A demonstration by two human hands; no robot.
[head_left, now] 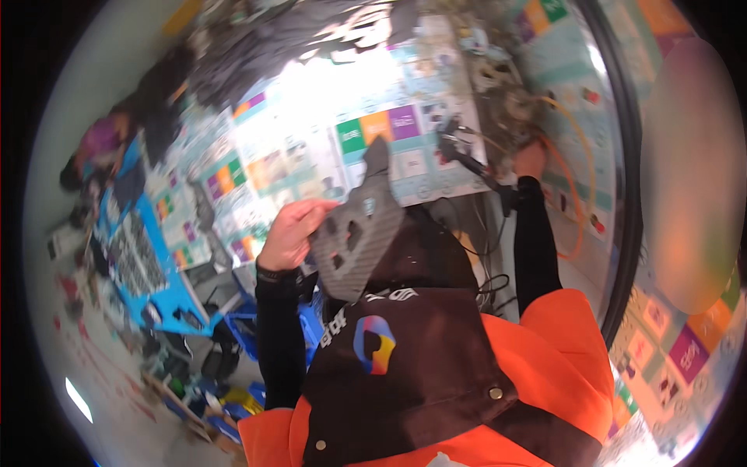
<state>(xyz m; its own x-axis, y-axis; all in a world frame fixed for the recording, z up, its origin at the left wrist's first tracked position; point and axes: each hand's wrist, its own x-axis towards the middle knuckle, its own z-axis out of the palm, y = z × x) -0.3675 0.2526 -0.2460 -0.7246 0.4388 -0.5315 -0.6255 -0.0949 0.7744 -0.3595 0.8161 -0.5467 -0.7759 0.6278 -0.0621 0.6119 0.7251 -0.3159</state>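
Panel (377, 226), cut-outs (354, 232) already there, is being pinched mid-frame by left hand (289, 235), not yet set down, while right hand (531, 160) is showing upper right, finger state unclear.

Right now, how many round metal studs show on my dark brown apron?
2. One round metal stud sits on the right side of the dark brown apron; the other is lower, on its left. Folds or the lower picture edge may hide more.

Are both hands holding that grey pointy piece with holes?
No, only the left hand holds the grey piece; the right hand is away from it, off to the right.
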